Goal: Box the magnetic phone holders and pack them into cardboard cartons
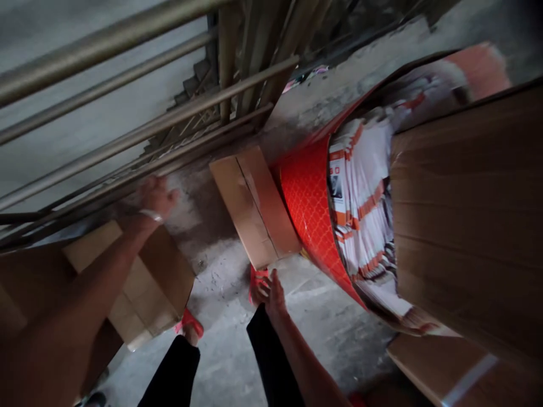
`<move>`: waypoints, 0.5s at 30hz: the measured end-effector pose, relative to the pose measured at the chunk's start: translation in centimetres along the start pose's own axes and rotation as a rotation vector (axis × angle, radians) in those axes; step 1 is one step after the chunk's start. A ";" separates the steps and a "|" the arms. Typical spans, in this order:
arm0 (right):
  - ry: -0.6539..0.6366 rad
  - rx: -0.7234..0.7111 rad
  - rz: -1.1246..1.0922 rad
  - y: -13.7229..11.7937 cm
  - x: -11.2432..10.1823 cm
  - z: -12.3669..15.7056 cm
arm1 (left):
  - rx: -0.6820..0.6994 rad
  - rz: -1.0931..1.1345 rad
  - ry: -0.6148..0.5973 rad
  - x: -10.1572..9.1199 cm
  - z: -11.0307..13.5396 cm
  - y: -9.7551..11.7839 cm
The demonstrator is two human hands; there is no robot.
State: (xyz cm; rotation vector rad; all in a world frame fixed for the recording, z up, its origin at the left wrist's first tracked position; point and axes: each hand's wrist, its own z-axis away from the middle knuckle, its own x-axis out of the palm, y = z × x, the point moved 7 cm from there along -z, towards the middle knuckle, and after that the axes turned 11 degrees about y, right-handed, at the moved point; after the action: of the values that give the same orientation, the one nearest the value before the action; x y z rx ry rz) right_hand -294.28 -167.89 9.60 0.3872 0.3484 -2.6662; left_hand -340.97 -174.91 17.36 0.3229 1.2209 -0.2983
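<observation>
My left hand, with a pale band at the wrist, hovers over the far side of a closed cardboard box. Its thumb stands apart from its bent fingers, and nothing shows in it; motion softens the outline. Fingers spread, my right hand is empty near the close end of a second closed carton. Whether it touches that carton cannot be made out. Against this carton stands a large red patterned container filled with stacked white-and-orange printed packets.
Metal railings run along the upper left, with stairs beyond. A big brown cardboard sheet or box side covers the right. Another taped box lies at lower right. My feet in red slippers stand on the concrete floor.
</observation>
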 end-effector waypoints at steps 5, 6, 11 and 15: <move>0.016 -0.130 -0.160 -9.2 -2.2 -5.8 | 0.072 0.154 -0.096 5.8 -7.1 13.3; -0.056 -0.174 -0.196 -10.1 -1.5 -6.2 | 0.072 0.147 -0.101 6.9 -7.7 14.4; -0.118 -0.290 -0.249 -11.0 0.0 -6.7 | 0.106 0.145 -0.033 8.6 -6.4 12.0; 0.018 -0.384 -0.119 -12.1 0.7 -6.1 | -0.050 0.189 -0.034 8.2 0.0 2.9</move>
State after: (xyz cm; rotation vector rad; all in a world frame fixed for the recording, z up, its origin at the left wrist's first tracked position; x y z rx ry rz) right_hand -298.87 -155.66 5.86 0.2764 0.8949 -2.6265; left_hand -337.23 -172.67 9.86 0.3855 1.1536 -0.1096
